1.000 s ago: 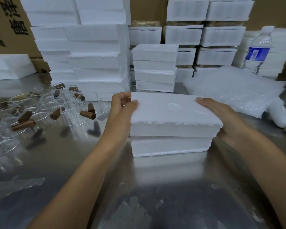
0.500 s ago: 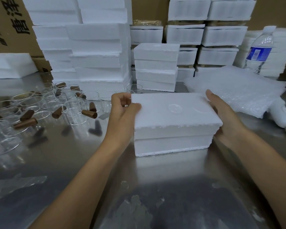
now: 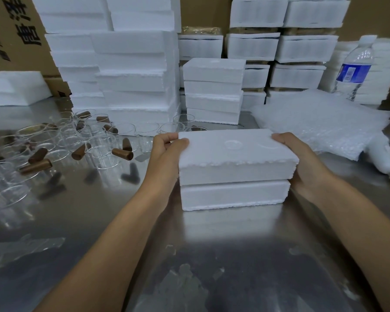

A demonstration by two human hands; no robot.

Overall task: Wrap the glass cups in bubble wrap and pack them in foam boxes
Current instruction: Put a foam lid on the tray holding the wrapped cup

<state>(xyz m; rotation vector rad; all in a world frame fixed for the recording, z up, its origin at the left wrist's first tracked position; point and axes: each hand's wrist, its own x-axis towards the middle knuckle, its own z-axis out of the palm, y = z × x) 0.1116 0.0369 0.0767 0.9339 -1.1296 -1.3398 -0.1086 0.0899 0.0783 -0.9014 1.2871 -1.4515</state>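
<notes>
A white foam box stands in the middle of the metal table (image 3: 99,210): a lid half (image 3: 234,158) sits on a bottom half (image 3: 234,195). My left hand (image 3: 164,158) grips the lid's left end, thumb on top. My right hand (image 3: 302,163) grips the lid's right end, fingers curled over the far corner. Several clear glass cups with brown wooden handles (image 3: 77,149) stand and lie at the left. A pile of bubble wrap sheets (image 3: 324,124) lies at the right. What the box holds is hidden.
Stacks of white foam boxes (image 3: 133,70) fill the back of the table, with a short stack (image 3: 213,91) just behind the box. A water bottle (image 3: 356,68) stands at the back right. A cardboard carton (image 3: 11,34) is at the back left.
The lid has come down square onto the bottom half. My right hand's fingers moved from lying along the lid's side to curling over its far right corner.
</notes>
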